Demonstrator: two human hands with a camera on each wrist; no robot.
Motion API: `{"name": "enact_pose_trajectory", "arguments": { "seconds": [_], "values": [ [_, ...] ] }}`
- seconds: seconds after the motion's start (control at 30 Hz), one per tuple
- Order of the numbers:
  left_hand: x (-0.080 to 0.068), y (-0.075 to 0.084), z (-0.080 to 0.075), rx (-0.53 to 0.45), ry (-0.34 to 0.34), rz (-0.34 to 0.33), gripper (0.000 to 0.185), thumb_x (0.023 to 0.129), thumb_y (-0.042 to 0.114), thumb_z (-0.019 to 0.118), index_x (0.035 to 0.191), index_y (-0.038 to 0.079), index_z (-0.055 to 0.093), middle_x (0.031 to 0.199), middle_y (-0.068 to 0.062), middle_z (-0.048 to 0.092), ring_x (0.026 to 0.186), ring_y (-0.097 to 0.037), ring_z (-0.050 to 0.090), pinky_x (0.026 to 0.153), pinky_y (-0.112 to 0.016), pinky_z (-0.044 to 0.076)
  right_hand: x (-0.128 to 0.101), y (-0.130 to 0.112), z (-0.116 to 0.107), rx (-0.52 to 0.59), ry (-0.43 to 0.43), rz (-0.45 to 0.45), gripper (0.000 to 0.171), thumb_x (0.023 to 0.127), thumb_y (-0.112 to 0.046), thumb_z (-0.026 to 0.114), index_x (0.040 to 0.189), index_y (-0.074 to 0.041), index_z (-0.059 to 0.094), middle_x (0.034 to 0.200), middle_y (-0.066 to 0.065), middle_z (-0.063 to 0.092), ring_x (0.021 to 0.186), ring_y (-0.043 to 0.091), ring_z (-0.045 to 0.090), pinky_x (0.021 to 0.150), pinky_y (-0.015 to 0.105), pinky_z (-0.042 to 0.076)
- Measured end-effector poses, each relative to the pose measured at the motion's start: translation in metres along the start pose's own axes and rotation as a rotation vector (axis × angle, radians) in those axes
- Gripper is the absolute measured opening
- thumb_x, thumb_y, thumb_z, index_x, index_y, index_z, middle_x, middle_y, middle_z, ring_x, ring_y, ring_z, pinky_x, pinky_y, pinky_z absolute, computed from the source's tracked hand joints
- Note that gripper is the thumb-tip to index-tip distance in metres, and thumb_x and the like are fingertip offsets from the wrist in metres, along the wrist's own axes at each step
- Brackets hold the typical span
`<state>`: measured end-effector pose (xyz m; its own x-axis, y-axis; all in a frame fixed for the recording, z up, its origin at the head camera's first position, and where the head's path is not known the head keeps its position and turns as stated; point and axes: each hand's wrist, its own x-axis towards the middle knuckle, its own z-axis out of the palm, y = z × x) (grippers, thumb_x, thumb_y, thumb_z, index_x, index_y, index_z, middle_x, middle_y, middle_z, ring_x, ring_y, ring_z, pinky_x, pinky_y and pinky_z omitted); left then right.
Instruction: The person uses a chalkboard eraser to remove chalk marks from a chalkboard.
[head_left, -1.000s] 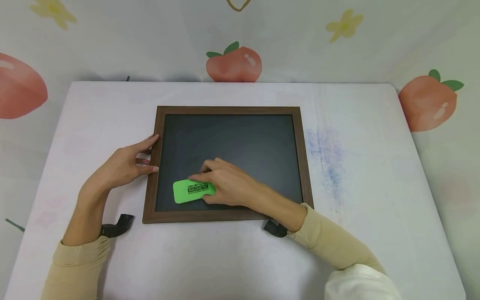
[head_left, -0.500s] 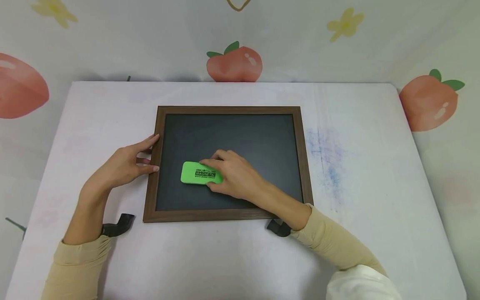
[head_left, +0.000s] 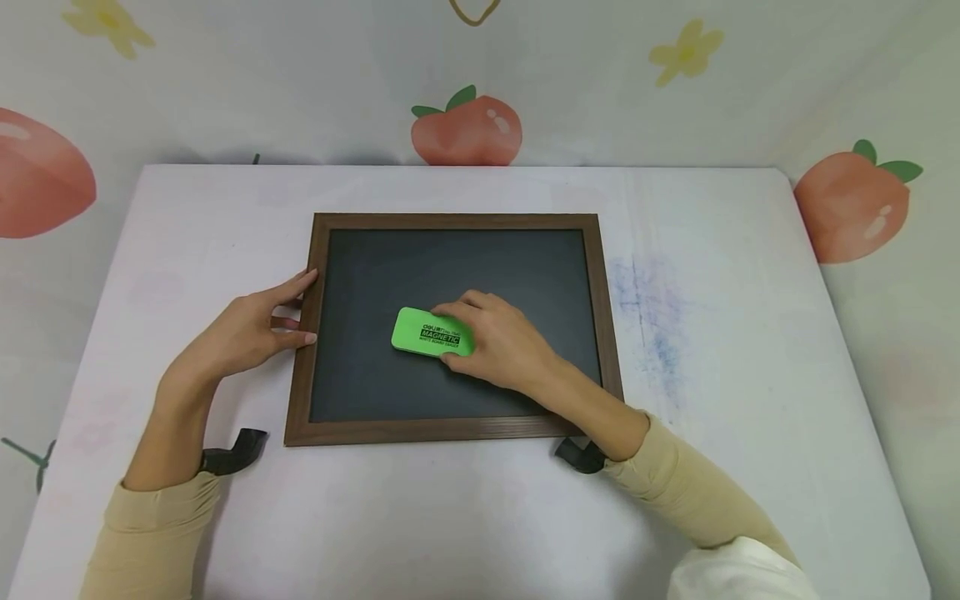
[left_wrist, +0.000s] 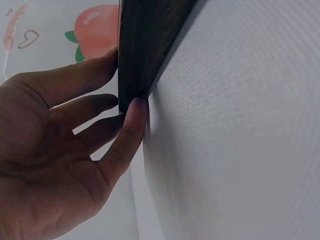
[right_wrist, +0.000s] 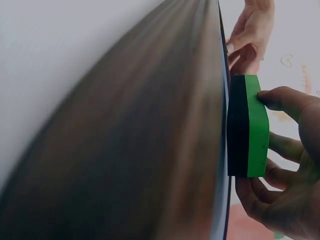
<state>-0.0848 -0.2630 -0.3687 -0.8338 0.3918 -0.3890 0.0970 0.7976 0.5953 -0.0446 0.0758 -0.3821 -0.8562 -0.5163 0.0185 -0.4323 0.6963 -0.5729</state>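
A bright green magnetic whiteboard eraser (head_left: 423, 332) lies on the dark face of a brown-framed blackboard (head_left: 375, 379). My right hand (head_left: 506, 342) grips the eraser's right end between thumb and fingers. In the right wrist view, the eraser (right_wrist: 257, 135) shows a green back above a black layer against the board, with the right hand (right_wrist: 285, 165) around it. My left hand (head_left: 243, 333) rests its fingertips on the frame's left edge. From the left wrist view, the left hand (left_wrist: 65, 140) has extended fingers touching the outer side of the wooden frame (left_wrist: 145, 45).
The board lies on a white-covered table (head_left: 420, 508). Blue smudges (head_left: 656, 325) mark the cover right of it. Behind stands a white backdrop with a printed peach (head_left: 467, 133). Black wrist devices (head_left: 236, 452) show below both hands.
The right hand and eraser have moved up and to the right across the board, from its lower left toward the middle. The left hand stays at the frame's left edge.
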Motion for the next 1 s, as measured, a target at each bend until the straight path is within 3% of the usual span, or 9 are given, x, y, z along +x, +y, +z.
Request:
{"name": "enact_pose_trajectory", "arguments": {
  "seconds": [0.43, 1.0],
  "values": [
    [0.000, -0.001, 0.001, -0.008, -0.001, 0.000, 0.091, 0.090, 0.011, 0.074, 0.160, 0.018, 0.017, 0.139, -0.031, 0.049, 0.117, -0.041, 0.058, 0.091, -0.053, 0.047, -0.015, 0.015, -0.020, 0.045, 0.057, 0.052, 0.052, 0.080, -0.027, 0.081, 0.129, -0.015, 0.066, 0.110, -0.002, 0.062, 0.096, 0.013, 0.055, 0.082, 0.030, 0.045],
    [-0.002, -0.003, 0.005, -0.027, 0.031, 0.013, 0.087, 0.090, 0.011, 0.074, 0.160, 0.017, 0.022, 0.141, -0.028, 0.048, 0.117, -0.041, 0.057, 0.089, -0.052, 0.047, -0.047, 0.049, -0.047, 0.064, 0.153, 0.171, 0.053, 0.081, -0.025, 0.082, 0.130, -0.013, 0.066, 0.105, 0.003, 0.062, 0.084, 0.017, 0.056, 0.070, 0.032, 0.047]
  ]
}}
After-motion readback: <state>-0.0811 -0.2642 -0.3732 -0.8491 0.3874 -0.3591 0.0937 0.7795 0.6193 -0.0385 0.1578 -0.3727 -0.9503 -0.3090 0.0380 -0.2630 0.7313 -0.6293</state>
